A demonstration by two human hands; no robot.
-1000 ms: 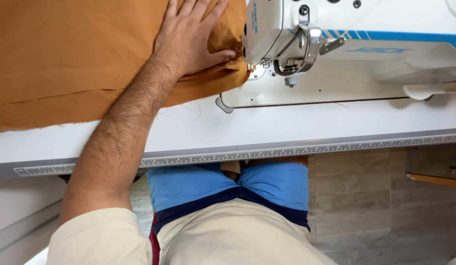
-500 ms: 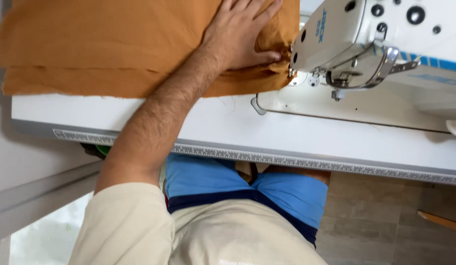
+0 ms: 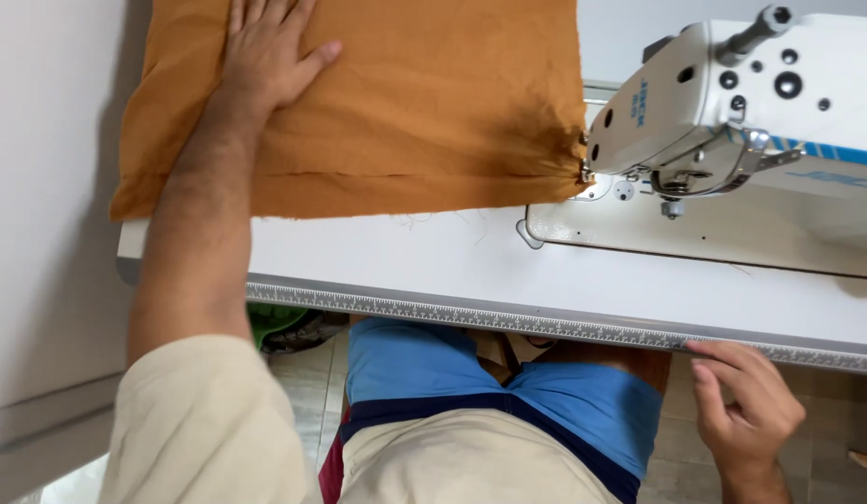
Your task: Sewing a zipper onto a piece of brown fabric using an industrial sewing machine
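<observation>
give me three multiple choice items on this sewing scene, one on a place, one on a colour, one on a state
1. Where does the left hand rest?
A. flat on the fabric
B. on the sewing machine head
C. on the floor

2. What colour is the fabric?
A. green
B. orange-brown
C. black

3. How does the right hand stand?
A. flat on the fabric
B. gripping scissors
C. fingers curled at the table's front edge, holding nothing

Answers:
1 A, the palm lies spread on the cloth, far from the sewing machine.
2 B, the cloth on the white table is orange-brown.
3 C, the fingertips touch the ruler strip along the table edge, with no tool in the hand.
</observation>
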